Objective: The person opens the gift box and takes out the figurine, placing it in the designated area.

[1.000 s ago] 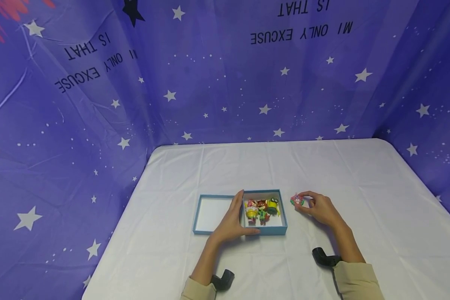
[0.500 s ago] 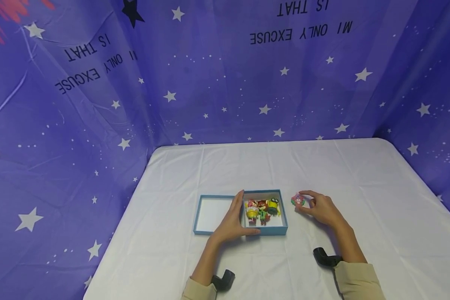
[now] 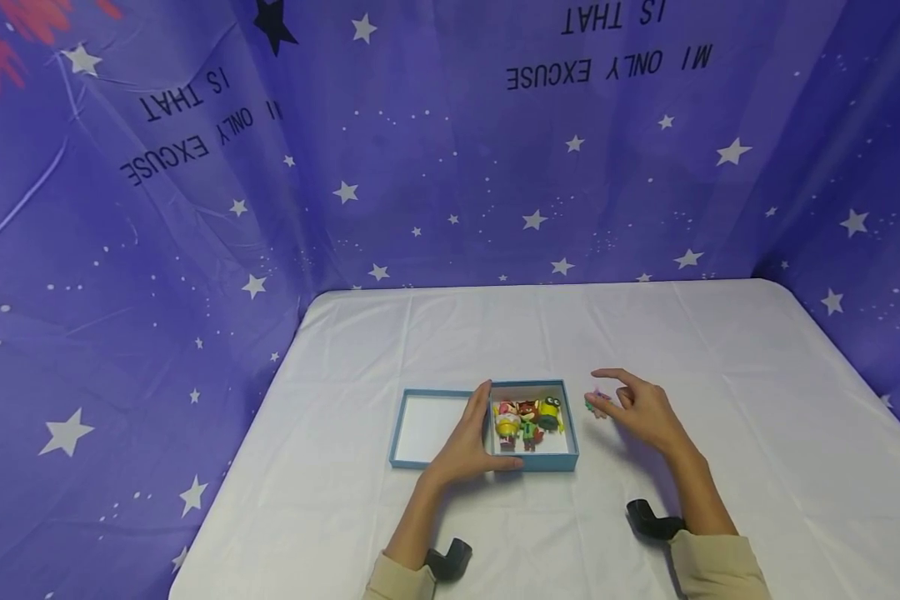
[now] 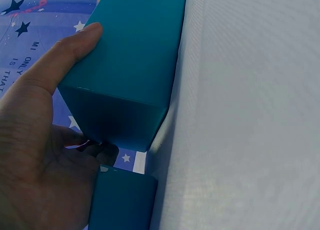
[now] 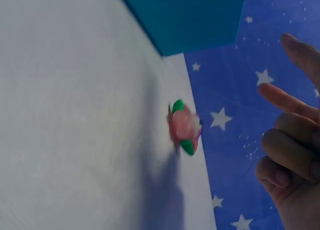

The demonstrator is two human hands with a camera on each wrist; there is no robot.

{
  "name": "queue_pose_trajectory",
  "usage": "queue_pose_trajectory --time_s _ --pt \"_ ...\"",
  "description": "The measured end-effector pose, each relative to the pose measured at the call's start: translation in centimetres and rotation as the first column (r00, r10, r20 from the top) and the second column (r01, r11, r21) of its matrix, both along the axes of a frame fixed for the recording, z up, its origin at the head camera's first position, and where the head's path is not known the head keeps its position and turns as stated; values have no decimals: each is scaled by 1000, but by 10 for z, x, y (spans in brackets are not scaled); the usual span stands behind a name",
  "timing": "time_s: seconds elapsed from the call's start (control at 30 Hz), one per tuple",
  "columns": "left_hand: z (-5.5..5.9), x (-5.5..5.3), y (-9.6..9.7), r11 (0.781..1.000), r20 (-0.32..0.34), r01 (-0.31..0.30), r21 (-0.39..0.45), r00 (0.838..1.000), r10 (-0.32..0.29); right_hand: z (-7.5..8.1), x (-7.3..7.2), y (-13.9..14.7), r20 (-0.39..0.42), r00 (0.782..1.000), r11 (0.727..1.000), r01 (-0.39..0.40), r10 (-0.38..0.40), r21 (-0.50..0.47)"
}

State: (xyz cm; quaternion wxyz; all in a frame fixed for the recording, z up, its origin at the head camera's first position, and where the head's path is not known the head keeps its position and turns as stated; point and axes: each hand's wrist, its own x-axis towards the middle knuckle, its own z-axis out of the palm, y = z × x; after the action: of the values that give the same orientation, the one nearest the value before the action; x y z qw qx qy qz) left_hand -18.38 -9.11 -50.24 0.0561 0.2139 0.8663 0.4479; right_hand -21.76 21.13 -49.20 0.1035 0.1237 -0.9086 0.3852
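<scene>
My left hand grips the blue box at its left end, thumb on the near wall and fingers along the left side. Inside the box lie three toy figures: a pink-and-yellow one, a brown fox in green and a yellow-and-green minion. A small pink toy figure with green parts is on the white cloth, right of the box. My right hand hovers over it, index finger and thumb spread apart with nothing between them, the other fingers curled in the right wrist view.
The blue-rimmed box lid, white inside, lies on the table left of the box, partly behind my left hand. A purple star-printed curtain hangs behind and on both sides of the table.
My right index finger and thumb, earlier around the pink figure, have opened and lifted off it; the figure stays beside the box. The left hand keeps its hold on the box.
</scene>
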Motion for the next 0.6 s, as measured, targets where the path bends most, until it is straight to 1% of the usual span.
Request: queue_pose_trajectory --time_s 0.07,0.17,0.33,0.43,0.6 --pt "0 0 0 1000 3 -2 -1 1000 2 3 2 -4 -26 1000 1000 -4 4 -24" --pt "0 0 0 1000 5 -6 2 1000 6 6 3 -11 -41 999 998 -17 15 -56" --pt "-1 -1 0 1000 7 -8 0 1000 8 7 6 -23 -41 997 991 -71 67 -115" --pt "-2 -2 0 1000 8 -8 1 1000 8 5 7 -30 -16 995 986 -101 100 -130" --pt "-2 -1 1 1000 9 -8 3 1000 8 2 8 -41 49 990 985 -122 129 -120"
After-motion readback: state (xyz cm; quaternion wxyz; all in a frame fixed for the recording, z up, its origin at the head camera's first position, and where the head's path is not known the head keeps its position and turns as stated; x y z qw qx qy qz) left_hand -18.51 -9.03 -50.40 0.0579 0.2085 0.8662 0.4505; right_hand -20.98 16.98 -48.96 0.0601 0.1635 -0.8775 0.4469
